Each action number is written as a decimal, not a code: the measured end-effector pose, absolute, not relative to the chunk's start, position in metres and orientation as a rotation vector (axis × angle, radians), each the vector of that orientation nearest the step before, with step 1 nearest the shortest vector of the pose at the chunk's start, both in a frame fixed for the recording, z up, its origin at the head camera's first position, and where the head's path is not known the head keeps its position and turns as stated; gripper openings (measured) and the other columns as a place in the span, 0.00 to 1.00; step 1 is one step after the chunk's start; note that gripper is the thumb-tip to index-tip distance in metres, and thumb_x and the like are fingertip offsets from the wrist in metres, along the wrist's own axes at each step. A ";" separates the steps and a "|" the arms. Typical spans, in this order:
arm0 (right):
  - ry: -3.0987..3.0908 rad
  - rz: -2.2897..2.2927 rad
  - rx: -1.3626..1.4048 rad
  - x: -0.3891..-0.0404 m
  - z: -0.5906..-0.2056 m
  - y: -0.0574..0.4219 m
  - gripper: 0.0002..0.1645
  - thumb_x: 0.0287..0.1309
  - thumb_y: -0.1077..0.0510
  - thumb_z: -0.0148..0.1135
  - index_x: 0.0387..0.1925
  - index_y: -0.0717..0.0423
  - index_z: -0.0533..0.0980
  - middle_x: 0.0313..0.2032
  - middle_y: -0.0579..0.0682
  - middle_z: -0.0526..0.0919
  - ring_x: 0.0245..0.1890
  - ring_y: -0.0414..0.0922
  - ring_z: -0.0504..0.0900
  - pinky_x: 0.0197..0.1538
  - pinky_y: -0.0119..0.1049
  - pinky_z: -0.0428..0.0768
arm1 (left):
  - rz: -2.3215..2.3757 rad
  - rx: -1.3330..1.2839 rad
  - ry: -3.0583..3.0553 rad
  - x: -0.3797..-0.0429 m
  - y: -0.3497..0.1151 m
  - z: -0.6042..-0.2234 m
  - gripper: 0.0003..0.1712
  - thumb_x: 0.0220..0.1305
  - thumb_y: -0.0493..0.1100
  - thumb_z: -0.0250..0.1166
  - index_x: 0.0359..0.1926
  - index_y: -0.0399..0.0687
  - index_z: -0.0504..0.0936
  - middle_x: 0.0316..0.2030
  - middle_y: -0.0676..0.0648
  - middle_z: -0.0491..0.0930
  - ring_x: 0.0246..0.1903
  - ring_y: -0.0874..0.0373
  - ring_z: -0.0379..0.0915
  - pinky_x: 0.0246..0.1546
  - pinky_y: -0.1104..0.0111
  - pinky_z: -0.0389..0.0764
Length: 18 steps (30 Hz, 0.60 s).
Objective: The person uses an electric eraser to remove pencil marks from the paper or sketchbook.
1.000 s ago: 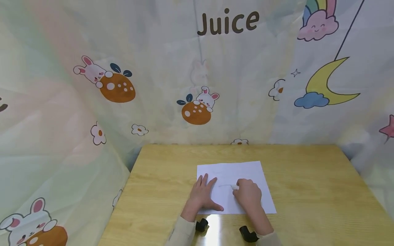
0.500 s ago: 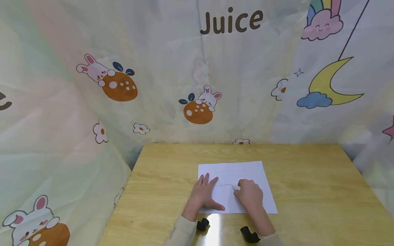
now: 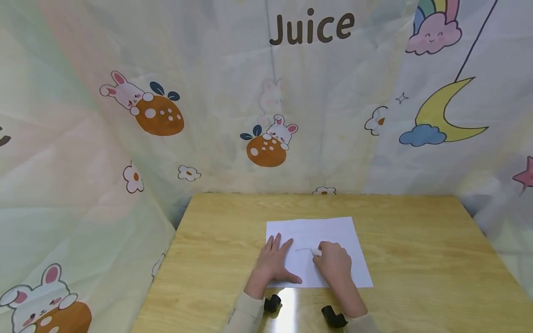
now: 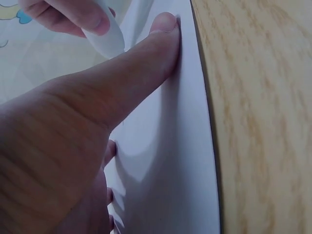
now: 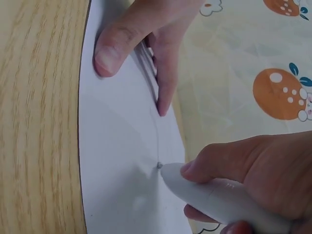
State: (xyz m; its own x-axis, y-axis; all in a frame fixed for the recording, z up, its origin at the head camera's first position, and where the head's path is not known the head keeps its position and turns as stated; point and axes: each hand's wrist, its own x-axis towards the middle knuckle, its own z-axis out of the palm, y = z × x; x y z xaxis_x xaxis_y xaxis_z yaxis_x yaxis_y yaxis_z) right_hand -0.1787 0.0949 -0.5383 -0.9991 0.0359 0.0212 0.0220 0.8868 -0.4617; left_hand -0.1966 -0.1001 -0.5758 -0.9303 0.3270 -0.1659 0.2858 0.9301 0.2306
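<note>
A white sheet of paper (image 3: 306, 275) lies on the wooden table. My left hand (image 3: 272, 264) rests on its left part with fingers spread; in the left wrist view its thumb (image 4: 141, 58) presses near the paper's front edge. My right hand (image 3: 335, 263) grips a smooth, white, tapered tool (image 5: 209, 192), much of its body covered by the palm. The tool's small dark tip (image 5: 159, 165) touches the sheet. A thin grey line (image 3: 303, 249) runs leftward from that tip; I cannot tell whether it is a mark or a cut.
Wooden tabletop (image 3: 225, 259) surrounds the sheet. Printed cloth (image 3: 216, 115) with rabbits and oranges hangs behind the table and at its left. Black fittings (image 3: 333, 317) sit at both wrists, below the sheet's front edge.
My right hand and the tool have shifted slightly left over the sheet, along the grey line. The left hand stays in place on the paper.
</note>
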 end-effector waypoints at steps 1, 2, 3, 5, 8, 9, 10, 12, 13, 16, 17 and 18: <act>-3.018 0.737 -0.036 -0.179 -0.538 0.095 0.09 0.46 0.61 0.69 0.30 0.62 0.82 0.23 0.53 0.82 0.19 0.46 0.75 0.22 0.47 0.77 | 0.297 0.464 2.894 -0.196 -0.100 -0.575 0.69 0.29 0.79 0.73 0.74 0.59 0.59 0.73 0.38 0.51 0.71 0.39 0.45 0.66 0.50 0.58; -3.019 0.734 -0.034 -0.178 -0.538 0.095 0.09 0.46 0.60 0.69 0.30 0.62 0.82 0.24 0.53 0.82 0.19 0.46 0.75 0.22 0.47 0.77 | 0.293 0.465 2.897 -0.195 -0.100 -0.574 0.69 0.29 0.79 0.73 0.74 0.59 0.59 0.73 0.38 0.52 0.71 0.39 0.45 0.66 0.50 0.58; -3.027 0.733 -0.037 -0.177 -0.537 0.096 0.09 0.46 0.60 0.70 0.30 0.62 0.82 0.23 0.53 0.82 0.18 0.46 0.75 0.22 0.46 0.77 | 0.297 0.465 2.892 -0.195 -0.099 -0.573 0.69 0.29 0.79 0.73 0.74 0.59 0.60 0.73 0.38 0.52 0.71 0.39 0.45 0.66 0.50 0.58; -3.050 0.732 -0.049 -0.179 -0.535 0.095 0.09 0.45 0.61 0.70 0.29 0.62 0.82 0.22 0.53 0.81 0.18 0.46 0.74 0.21 0.45 0.77 | 0.301 0.461 2.878 -0.197 -0.100 -0.572 0.69 0.29 0.79 0.72 0.74 0.59 0.59 0.73 0.38 0.51 0.71 0.39 0.45 0.66 0.50 0.58; -3.053 0.724 -0.051 -0.184 -0.533 0.096 0.08 0.45 0.60 0.71 0.29 0.61 0.82 0.22 0.52 0.81 0.18 0.45 0.74 0.21 0.45 0.77 | 0.299 0.465 2.882 -0.200 -0.101 -0.570 0.70 0.29 0.79 0.72 0.74 0.59 0.59 0.73 0.37 0.51 0.71 0.38 0.44 0.66 0.50 0.57; -3.040 0.718 -0.043 -0.185 -0.533 0.096 0.08 0.45 0.60 0.71 0.29 0.61 0.82 0.22 0.52 0.81 0.18 0.46 0.74 0.21 0.45 0.77 | 0.297 0.466 2.889 -0.201 -0.100 -0.569 0.70 0.30 0.79 0.72 0.74 0.59 0.59 0.73 0.37 0.51 0.71 0.38 0.44 0.67 0.50 0.57; -3.026 0.712 -0.030 -0.187 -0.532 0.096 0.08 0.45 0.60 0.71 0.29 0.61 0.82 0.23 0.52 0.82 0.19 0.47 0.76 0.22 0.46 0.77 | 0.292 0.470 2.902 -0.202 -0.100 -0.569 0.69 0.29 0.79 0.72 0.74 0.59 0.59 0.73 0.37 0.51 0.71 0.38 0.45 0.67 0.50 0.57; -3.005 0.695 -0.012 -0.189 -0.531 0.097 0.09 0.45 0.60 0.70 0.30 0.61 0.82 0.24 0.53 0.82 0.20 0.48 0.77 0.23 0.47 0.78 | 0.292 0.473 2.917 -0.203 -0.099 -0.569 0.69 0.29 0.79 0.72 0.74 0.59 0.59 0.73 0.38 0.52 0.71 0.39 0.45 0.67 0.50 0.57; -3.006 0.691 -0.016 -0.189 -0.531 0.098 0.09 0.45 0.60 0.70 0.29 0.61 0.82 0.24 0.53 0.82 0.20 0.48 0.77 0.23 0.47 0.78 | 0.288 0.472 2.914 -0.203 -0.099 -0.569 0.69 0.29 0.80 0.71 0.74 0.59 0.59 0.73 0.38 0.51 0.71 0.39 0.45 0.67 0.51 0.57; -3.033 0.711 -0.045 -0.184 -0.532 0.100 0.08 0.44 0.61 0.71 0.28 0.61 0.82 0.22 0.52 0.81 0.18 0.47 0.75 0.21 0.46 0.76 | 0.303 0.470 2.885 -0.200 -0.099 -0.572 0.70 0.29 0.80 0.71 0.74 0.60 0.59 0.73 0.38 0.50 0.71 0.39 0.44 0.66 0.49 0.57; -3.038 0.717 -0.053 -0.183 -0.533 0.100 0.08 0.44 0.61 0.71 0.28 0.61 0.82 0.22 0.52 0.81 0.18 0.46 0.74 0.20 0.45 0.76 | 0.313 0.469 2.877 -0.199 -0.099 -0.573 0.70 0.29 0.80 0.71 0.74 0.60 0.58 0.73 0.38 0.50 0.71 0.38 0.43 0.66 0.49 0.57; -3.034 0.724 -0.059 -0.182 -0.534 0.100 0.08 0.44 0.61 0.71 0.27 0.61 0.82 0.22 0.51 0.81 0.17 0.45 0.73 0.20 0.44 0.75 | 0.320 0.471 2.876 -0.199 -0.099 -0.574 0.70 0.29 0.80 0.71 0.74 0.60 0.58 0.73 0.38 0.50 0.71 0.38 0.43 0.66 0.49 0.57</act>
State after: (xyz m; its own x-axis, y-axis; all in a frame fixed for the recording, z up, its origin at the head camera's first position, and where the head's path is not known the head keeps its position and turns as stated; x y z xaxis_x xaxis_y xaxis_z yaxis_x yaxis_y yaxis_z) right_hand -0.1818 0.1002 -0.5336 -0.9990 0.0418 0.0124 0.0317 0.8915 -0.4520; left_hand -0.1988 -0.0994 -0.5737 -0.9270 0.3343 -0.1700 0.2886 0.9254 0.2456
